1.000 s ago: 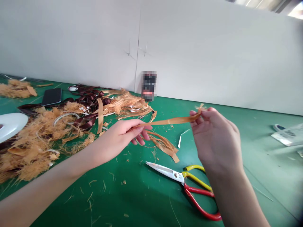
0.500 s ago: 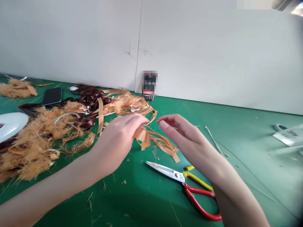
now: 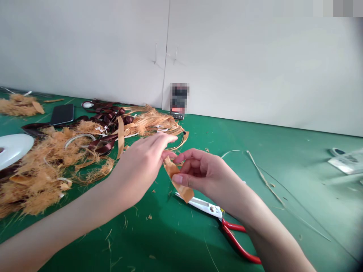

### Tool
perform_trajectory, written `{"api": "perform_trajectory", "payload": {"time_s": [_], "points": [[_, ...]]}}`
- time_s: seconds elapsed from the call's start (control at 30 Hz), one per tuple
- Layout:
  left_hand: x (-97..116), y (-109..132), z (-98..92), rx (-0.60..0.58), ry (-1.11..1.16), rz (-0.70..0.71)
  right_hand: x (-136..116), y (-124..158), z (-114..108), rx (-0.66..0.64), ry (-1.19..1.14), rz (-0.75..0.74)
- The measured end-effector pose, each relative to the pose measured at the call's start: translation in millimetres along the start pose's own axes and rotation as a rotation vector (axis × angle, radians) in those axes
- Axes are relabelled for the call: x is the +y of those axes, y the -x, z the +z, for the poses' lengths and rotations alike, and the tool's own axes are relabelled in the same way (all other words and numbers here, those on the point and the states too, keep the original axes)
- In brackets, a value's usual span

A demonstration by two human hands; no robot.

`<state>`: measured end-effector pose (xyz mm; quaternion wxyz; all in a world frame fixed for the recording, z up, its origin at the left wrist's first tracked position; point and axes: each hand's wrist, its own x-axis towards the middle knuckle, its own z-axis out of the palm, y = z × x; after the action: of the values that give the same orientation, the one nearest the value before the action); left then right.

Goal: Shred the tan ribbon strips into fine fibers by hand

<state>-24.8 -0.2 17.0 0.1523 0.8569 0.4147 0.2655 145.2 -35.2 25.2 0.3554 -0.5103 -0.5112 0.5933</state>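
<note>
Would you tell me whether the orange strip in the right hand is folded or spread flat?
Folded: the orange strip bends sharply where the right hand pinches it between thumb and fingers.

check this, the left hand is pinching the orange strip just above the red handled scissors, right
Not quite: the head view shows the right hand, not the left, pinching the orange strip. The left hand is beside the strip's upper end. The rest holds: the strip is just above the red-handled scissors.

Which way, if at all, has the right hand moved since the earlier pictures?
Yes, leftward: the right hand now sits above the blades of the kitchen scissors, not the handles.
</note>
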Motion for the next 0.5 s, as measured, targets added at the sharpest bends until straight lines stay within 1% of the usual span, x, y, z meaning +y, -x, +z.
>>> {"api": "perform_trajectory", "payload": {"time_s": [0.07,0.17,0.27,0.33,0.4,0.5], "points": [[0.7,-1.5,-4.4,0.026,0.12,-0.148,-1.6,-0.4,-1.1,0.011,-0.001,-0.012],[0.3,-2.8,-9.4,0.016,0.307,-0.25,-3.3,-0.5,-2.2,0.031,-0.002,-0.05],[-1.3,-4.2,-11.7,-0.056,0.495,-0.309,-3.4,-0.7,-2.1,0.059,-0.013,-0.083],[-1.5,-5.6,-12.1,-0.079,0.599,-0.331,-2.8,-1.2,-1.7,0.073,-0.016,-0.09],[-0.2,-6.7,-12.2,-0.089,0.664,-0.352,-1.8,-1.7,-1.4,0.079,0.001,-0.092],[3.3,-6.2,-12.1,-0.113,0.701,-0.375,-0.4,-1.6,-1.4,0.078,0.049,-0.092]]}}
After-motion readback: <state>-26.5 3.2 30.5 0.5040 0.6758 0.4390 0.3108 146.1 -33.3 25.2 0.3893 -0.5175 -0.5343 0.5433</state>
